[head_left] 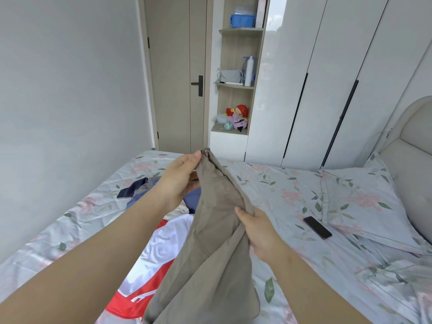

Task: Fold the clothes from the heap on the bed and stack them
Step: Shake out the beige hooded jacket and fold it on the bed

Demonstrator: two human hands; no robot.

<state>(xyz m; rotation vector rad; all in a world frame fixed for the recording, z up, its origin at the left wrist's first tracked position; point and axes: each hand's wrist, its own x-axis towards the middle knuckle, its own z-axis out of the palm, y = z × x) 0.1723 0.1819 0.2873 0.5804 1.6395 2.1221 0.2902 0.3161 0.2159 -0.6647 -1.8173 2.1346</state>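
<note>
A tan garment (212,242) hangs lifted above the bed, bunched and drooping toward the bottom of the view. My left hand (180,181) pinches its upper end near the top. Lower down, my right hand (259,232) grips a fold on the garment's right side. Under it on the bed lies the heap: a white and red garment (161,249) in front and blue and navy clothes (138,188) further back, partly hidden by my left arm.
The bed has a floral sheet (280,190). A black phone (317,227) lies on it beside a floral pillow (364,202) at the right. A padded headboard (411,146) stands far right. Wardrobe doors, a shelf with toys (236,118) and a closed door (177,73) are beyond.
</note>
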